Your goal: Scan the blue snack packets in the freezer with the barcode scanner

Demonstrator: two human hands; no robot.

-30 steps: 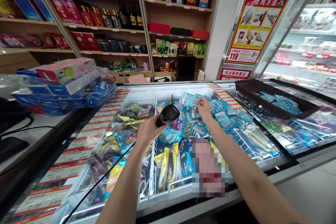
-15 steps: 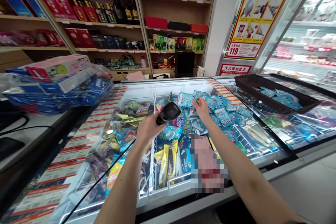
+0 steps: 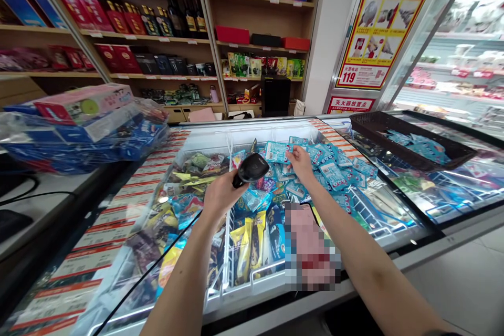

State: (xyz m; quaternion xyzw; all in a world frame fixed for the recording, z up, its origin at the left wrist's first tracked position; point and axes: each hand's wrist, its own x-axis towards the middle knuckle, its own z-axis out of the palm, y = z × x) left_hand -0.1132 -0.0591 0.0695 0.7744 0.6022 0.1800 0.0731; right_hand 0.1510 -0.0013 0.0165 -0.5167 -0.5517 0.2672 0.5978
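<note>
My left hand [image 3: 221,192] is wrapped round the handle of a black barcode scanner [image 3: 253,168], whose head points to the right. A black cable runs from it toward the lower left. Between the fingers of my right hand [image 3: 300,163] is the right end of a light blue packet [image 3: 276,152], its barcode side facing up. The scanner head is just left of and below this packet, apart from it. A pile of similar blue packets [image 3: 334,174] lies around and right of my right hand, over the chest freezer.
Wrapped ice creams [image 3: 252,239] fill the freezer's wire baskets. A phone [image 3: 309,241], blurred, lies at the front edge. The brown basket [image 3: 459,160] at right holds more blue packets. Plastic-wrapped boxes [image 3: 84,123] are stacked at left. Stocked shelves [image 3: 157,37] stand behind.
The packet and my right hand are slightly lower and further left in the picture, as the whole view has shifted a little. Both grips look the same.
</note>
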